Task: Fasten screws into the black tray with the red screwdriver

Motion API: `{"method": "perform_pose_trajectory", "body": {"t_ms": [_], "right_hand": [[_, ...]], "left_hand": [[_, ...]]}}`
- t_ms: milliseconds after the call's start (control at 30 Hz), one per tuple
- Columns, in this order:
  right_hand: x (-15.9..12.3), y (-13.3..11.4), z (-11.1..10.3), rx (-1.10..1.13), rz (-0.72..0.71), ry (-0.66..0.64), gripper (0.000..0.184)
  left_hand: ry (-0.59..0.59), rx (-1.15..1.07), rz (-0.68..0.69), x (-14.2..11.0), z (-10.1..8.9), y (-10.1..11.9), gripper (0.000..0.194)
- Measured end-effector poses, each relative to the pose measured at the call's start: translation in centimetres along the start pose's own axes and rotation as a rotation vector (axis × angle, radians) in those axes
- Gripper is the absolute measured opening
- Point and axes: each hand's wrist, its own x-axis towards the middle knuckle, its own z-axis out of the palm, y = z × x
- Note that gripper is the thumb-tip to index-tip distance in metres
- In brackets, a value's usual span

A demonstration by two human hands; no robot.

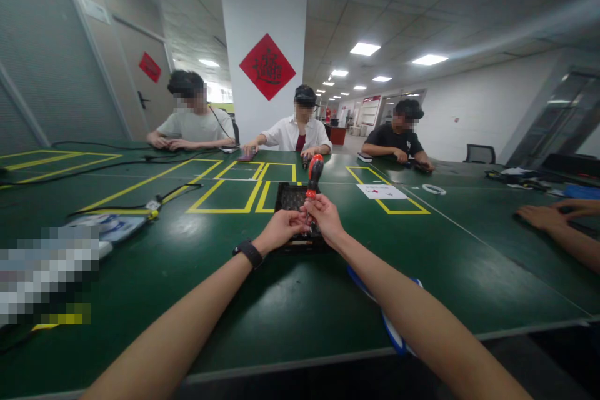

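Observation:
A screwdriver (315, 175) with a red and black handle stands nearly upright in front of me, tip down. My right hand (327, 219) is closed around it just under the handle. My left hand (282, 229) is pinched beside the screwdriver's lower shaft, and whatever lies between its fingertips is too small to name. Both hands are over an open black case (291, 197), whose inside shows a grid-like pattern. The hands cover much of the case and the screwdriver's tip.
Yellow tape outlines mark the green table (187, 287). A blue-and-white strap (391, 325) lies under my right forearm. Black cables (122, 207) run across the left side. A paper sheet (382, 191) and a white ring (434, 189) lie to the right. Other people sit around the table.

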Motion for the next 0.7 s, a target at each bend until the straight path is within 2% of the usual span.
{"method": "perform_pose_trajectory", "body": {"t_ms": [267, 700], "right_hand": [[-0.26, -0.34, -0.07, -0.028, 0.033, -0.064, 0.033], [0.03, 0.18, -0.15, -0.08, -0.043, 0.011, 0.028]], "left_hand": [[-0.044, 0.031, 0.017, -0.06, -0.11, 0.38, 0.02], [0.022, 0.086, -0.002, -0.08, -0.06, 0.26, 0.019]]}}
